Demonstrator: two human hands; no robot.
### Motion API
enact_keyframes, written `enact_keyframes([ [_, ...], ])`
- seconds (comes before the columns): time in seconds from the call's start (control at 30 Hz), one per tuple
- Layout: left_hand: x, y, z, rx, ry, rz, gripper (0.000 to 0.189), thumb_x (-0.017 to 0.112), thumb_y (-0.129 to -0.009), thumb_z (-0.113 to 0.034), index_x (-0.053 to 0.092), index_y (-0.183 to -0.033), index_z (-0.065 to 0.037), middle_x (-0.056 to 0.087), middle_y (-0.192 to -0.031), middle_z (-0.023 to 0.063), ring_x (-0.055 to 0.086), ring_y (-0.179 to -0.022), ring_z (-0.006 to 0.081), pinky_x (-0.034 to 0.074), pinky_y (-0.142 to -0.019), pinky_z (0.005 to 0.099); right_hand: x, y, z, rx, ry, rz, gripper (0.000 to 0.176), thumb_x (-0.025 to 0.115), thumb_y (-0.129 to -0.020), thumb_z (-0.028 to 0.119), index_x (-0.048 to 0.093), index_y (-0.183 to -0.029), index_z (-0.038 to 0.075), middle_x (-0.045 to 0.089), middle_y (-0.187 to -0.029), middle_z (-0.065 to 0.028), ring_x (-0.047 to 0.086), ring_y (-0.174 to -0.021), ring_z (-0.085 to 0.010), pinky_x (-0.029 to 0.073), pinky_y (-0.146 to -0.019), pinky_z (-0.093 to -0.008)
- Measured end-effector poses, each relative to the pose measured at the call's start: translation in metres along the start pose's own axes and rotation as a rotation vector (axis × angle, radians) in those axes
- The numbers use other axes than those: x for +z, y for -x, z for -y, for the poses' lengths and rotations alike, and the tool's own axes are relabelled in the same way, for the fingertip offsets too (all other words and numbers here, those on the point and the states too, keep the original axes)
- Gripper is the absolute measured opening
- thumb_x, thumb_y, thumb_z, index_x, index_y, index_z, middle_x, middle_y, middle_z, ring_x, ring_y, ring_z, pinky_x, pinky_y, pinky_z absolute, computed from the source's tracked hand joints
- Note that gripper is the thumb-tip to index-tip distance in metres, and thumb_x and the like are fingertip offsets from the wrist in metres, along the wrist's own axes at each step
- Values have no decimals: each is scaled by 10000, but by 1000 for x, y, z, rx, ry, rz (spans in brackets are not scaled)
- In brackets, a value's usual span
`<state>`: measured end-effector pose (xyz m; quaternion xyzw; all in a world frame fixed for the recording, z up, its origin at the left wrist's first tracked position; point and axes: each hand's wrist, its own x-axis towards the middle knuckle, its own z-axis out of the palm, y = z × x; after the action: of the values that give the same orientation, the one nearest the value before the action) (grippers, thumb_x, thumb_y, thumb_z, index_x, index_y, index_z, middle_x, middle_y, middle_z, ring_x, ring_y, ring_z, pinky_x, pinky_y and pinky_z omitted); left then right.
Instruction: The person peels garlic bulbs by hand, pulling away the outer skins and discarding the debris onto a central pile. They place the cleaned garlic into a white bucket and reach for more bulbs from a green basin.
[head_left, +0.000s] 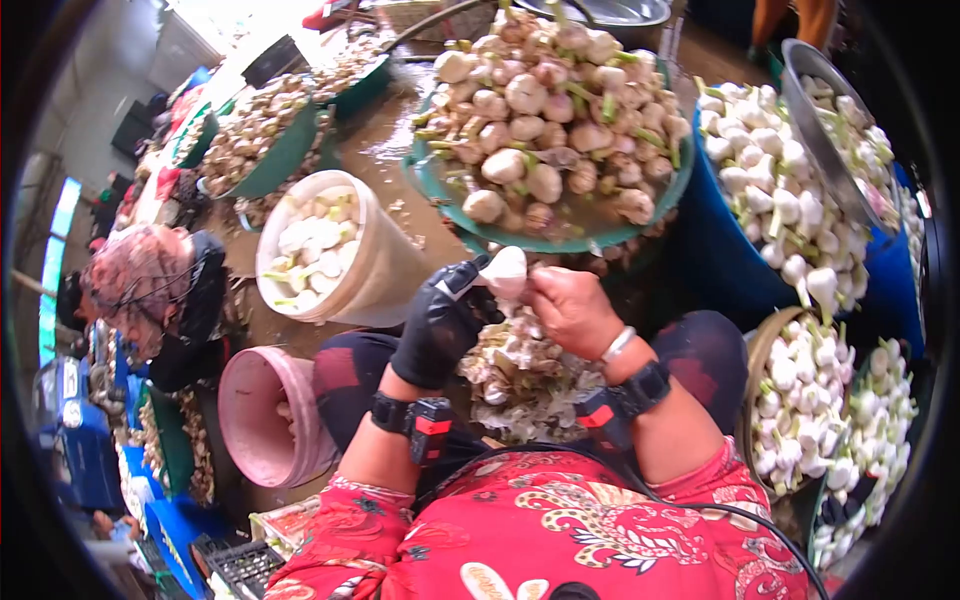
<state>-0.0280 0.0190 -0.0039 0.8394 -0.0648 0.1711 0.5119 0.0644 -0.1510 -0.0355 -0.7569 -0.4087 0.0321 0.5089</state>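
A white garlic bulb (505,273) is held up over my lap between both hands. My left hand (440,328), in a black glove, closes around the bulb from the left, with a light strip showing along its fingers. Bare and wearing a bracelet, my right hand (575,310) pinches at the right side of the same bulb with thumb and forefinger. Below the hands, between my knees, lies a heap of papery garlic peel (535,375). Just beyond them stands a green tub (590,243) piled with unpeeled garlic bulbs (545,130).
To the left are a white bucket (385,270) of peeled garlic and a pink bucket (250,420). At the right, a blue barrel (725,235) and a basket (755,375) are full of cleaned bulbs. Another person (150,290) sits at the left, near more garlic tubs.
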Motion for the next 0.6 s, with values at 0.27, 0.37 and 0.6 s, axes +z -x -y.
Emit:
enact_keyframes([
  [0.27,-170,0,66,-324,32,-423,259,571,-840,-3,612,-1093,34,639,-896,64,588,-721,113,491,-649,250,2,21,-12,272,-51,230,144,622,-763,147,582,-717,17,611,-716,-192,621,-704,-361,488,-641,-419],
  [0.37,-168,-16,61,-262,-274,-404,256,572,-842,-3,624,-1092,9,636,-934,45,580,-815,120,485,-743,255,13,26,-27,274,193,423,167,550,-719,80,651,-847,43,620,-769,-217,607,-742,-380,494,-667,-423],
  [0.6,-21,-95,72,-123,-598,92,452,730,-728,-191,609,-1159,-133,634,-1013,168,613,-932,347,485,-813,400,-3,17,-24,254,201,175,113,591,-673,144,632,-719,49,599,-720,-176,589,-733,-352,476,-642,-424],
])
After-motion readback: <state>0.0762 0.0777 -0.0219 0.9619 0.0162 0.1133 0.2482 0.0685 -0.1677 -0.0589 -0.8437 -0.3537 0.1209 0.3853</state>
